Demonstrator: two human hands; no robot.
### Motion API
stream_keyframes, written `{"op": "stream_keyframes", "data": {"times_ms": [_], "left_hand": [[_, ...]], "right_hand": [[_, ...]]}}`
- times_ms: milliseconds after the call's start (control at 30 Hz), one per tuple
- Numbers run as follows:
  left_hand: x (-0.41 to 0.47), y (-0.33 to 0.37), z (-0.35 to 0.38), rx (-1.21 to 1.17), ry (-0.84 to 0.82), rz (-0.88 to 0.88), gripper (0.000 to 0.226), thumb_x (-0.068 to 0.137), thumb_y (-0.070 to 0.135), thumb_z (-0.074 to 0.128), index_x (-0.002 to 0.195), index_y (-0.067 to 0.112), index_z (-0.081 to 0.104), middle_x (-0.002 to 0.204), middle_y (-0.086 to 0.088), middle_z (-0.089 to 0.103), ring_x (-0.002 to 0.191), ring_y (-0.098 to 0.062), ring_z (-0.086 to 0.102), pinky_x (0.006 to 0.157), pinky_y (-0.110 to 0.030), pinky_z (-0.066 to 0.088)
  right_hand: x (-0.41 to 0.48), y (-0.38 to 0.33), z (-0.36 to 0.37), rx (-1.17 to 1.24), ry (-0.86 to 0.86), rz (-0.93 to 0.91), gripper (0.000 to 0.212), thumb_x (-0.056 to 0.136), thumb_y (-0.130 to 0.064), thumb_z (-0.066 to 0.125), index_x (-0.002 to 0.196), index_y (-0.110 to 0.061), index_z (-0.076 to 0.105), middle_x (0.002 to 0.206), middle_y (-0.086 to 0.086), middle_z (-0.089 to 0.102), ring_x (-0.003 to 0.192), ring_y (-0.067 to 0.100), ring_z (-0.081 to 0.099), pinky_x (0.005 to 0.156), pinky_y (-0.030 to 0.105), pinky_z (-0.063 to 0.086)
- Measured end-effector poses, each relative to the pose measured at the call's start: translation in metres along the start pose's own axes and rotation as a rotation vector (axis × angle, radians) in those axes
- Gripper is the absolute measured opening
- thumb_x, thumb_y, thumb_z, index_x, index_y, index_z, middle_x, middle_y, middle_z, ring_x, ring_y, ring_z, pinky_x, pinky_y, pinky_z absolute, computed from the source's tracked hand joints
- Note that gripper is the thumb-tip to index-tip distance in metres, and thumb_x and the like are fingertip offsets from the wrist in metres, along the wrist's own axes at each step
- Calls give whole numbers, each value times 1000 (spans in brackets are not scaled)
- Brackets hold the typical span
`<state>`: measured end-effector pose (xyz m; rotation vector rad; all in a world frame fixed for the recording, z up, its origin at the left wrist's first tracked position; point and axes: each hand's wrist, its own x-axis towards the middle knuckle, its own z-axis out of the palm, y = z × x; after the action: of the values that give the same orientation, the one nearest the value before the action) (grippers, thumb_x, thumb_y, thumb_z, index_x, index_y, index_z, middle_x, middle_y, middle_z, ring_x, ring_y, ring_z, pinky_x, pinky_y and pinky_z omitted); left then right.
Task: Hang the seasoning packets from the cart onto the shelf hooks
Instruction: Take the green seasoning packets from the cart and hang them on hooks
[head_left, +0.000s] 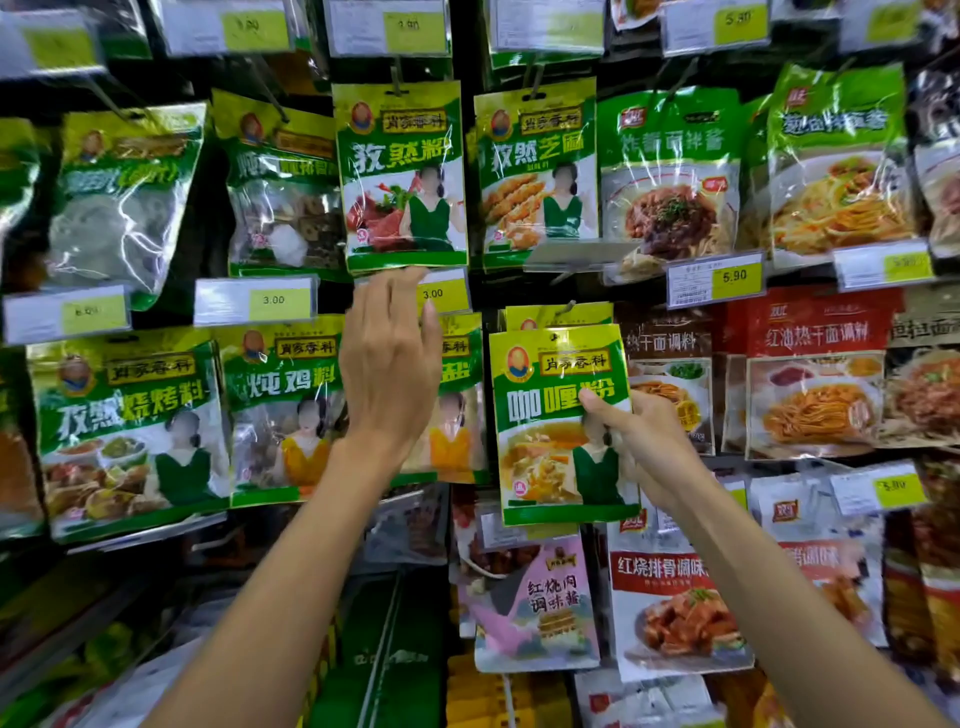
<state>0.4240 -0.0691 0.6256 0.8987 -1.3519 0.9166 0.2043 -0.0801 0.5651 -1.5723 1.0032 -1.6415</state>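
Left hand (389, 358) is up, fingers straight, holding nothing, tips at the yellow price tag (448, 296). At its three o'clock, the right hand (641, 441) pinches the curry packet (550, 415) by its right edge, with a shelf hook (568, 307) at the packet's twelve o'clock.

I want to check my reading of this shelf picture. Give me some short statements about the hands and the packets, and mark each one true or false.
1. The right hand grips a green and yellow packet at its right edge, thumb on the front. True.
2. The left hand also holds a packet. False: its fingers are straight and hold nothing.
3. The price tag beside the left hand's fingertips reads 5.90. False: it reads 3.00.
4. A yellow-topped packet shows just above and behind the held one. True.
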Motion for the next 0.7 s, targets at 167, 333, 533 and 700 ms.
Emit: {"op": "stream_keyframes", "data": {"times_ms": [167, 333, 533, 700], "left_hand": [[15, -13, 27, 212, -45, 128, 38, 97, 18, 47, 129, -2, 53, 126, -24, 56, 118, -39, 53, 102, -49, 39], [9, -22, 40, 258, -57, 129, 38, 98, 20, 43, 127, -3, 52, 122, -25, 56, 115, -40, 53, 106, -52, 35], [7, -23, 45, 259, -18, 130, 38, 97, 19, 44, 127, -2, 52, 121, -24, 56, 115, -39, 52, 108, -50, 31], [7, -24, 46, 264, 9, 138, 37, 96, 19, 44, 127, -1, 52, 120, -23, 57, 114, -39, 53, 108, -49, 31]], "right_hand": [[18, -6, -12, -20, 32, -39, 46, 91, -33, 63, 55, -8, 49, 79, 24, 55, 85, 43, 58, 82, 44, 42], [36, -6, -19, -64, 54, -51, 51, 88, -40, 66, 49, -10, 51, 62, 14, 39, 32, 11, 33, 40, 20, 32], [47, -4, -16, 39, 41, -39, 50, 91, -27, 65, 45, -10, 53, 72, 19, 52, 61, 19, 58, 75, 27, 47], [56, -2, -9, 15, 75, 7, 42, 93, -20, 63, 58, -4, 48, 71, 14, 54, 67, 19, 55, 69, 25, 46]]}}
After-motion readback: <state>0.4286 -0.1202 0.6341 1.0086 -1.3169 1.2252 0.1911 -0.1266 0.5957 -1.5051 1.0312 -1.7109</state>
